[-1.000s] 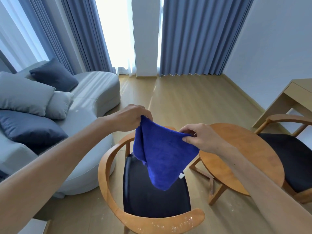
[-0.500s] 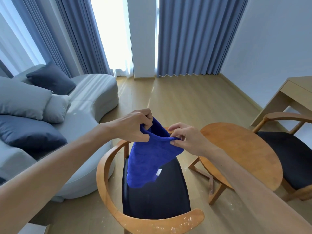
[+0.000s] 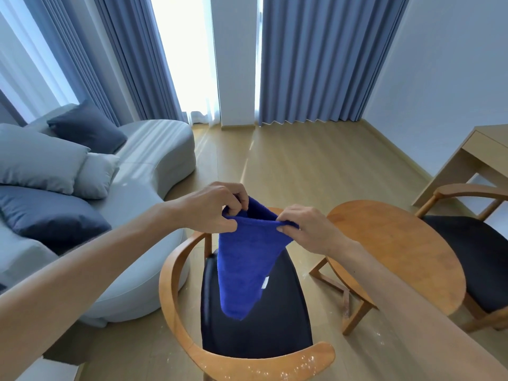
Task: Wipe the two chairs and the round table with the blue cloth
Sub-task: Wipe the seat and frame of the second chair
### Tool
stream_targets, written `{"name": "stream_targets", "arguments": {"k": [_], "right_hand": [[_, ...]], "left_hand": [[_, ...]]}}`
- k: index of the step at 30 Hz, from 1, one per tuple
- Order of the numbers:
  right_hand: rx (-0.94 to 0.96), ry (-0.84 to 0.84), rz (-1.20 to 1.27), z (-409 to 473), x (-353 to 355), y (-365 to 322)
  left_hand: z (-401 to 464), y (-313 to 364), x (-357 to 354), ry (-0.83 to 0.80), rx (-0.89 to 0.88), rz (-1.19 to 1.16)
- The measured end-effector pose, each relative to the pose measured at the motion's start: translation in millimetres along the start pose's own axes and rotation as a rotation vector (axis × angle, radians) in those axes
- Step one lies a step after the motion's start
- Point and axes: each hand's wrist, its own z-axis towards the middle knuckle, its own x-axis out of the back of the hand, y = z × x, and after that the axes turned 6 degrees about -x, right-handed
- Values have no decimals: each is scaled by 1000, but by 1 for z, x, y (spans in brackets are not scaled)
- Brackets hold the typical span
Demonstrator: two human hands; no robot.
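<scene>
Above the near chair [image 3: 255,320], the left hand [image 3: 211,213] and right hand [image 3: 305,229] each pinch the blue cloth [image 3: 247,265] by its top edge, and a loosened pinch could drop it onto the seat.

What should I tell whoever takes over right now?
Left hand and right hand both pinch the top edge of the blue cloth, which hangs above the near chair without touching its seat. Round table stands to the right, the second chair beyond it. No wiping shows as done; white specks sit on the near chair's armrest. Left: both chairs and the table.
</scene>
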Motion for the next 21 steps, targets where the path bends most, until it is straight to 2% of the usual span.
{"name": "stream_targets", "arguments": {"k": [5, 13, 16, 18, 21], "right_hand": [[3, -9, -19, -6, 22, 6], [-53, -317, 73, -8, 41, 1], [-77, -414, 5, -6, 44, 1], [-87, -413, -92, -3, 45, 2], [-69, -319, -162, 2, 47, 5]], "left_hand": [[-17, -20, 8, 110, 86, 56], [-11, -19, 9, 127, 63, 48], [-7, -16, 12, 113, 55, 44], [-4, -15, 14, 90, 51, 59], [-4, -14, 18, 73, 59, 63]]}}
